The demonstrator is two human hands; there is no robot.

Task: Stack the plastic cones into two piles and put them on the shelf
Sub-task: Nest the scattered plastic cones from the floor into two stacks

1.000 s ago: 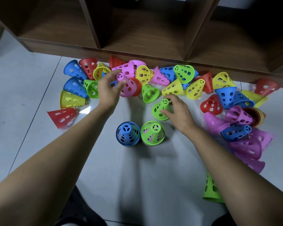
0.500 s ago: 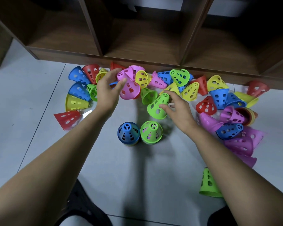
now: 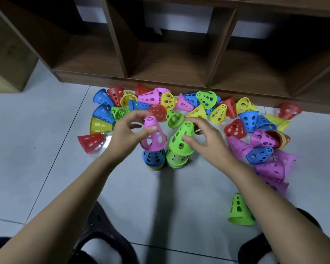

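Two short piles stand side by side on the floor: one topped by a blue cone (image 3: 154, 157), the other by a green cone (image 3: 176, 159). My left hand (image 3: 129, 131) holds a pink cone (image 3: 154, 137) upright just over the blue pile. My right hand (image 3: 208, 139) holds a green cone (image 3: 182, 139), tilted, its rim over the green pile. Many loose cones in pink, yellow, red, blue and green (image 3: 218, 113) lie scattered on the floor behind and to the right. The brown wooden shelf (image 3: 171, 73) stands beyond them with open compartments.
A single green cone (image 3: 239, 210) stands by my right forearm. A red cone (image 3: 91, 141) lies at the left edge of the scatter. My dark shoes (image 3: 101, 231) show at the bottom. Grey floor tiles (image 3: 36, 149) lie to the left.
My left hand lifted a pink cone out of the scatter and brought it over the blue pile. My right hand carried the green cone back over the green pile.
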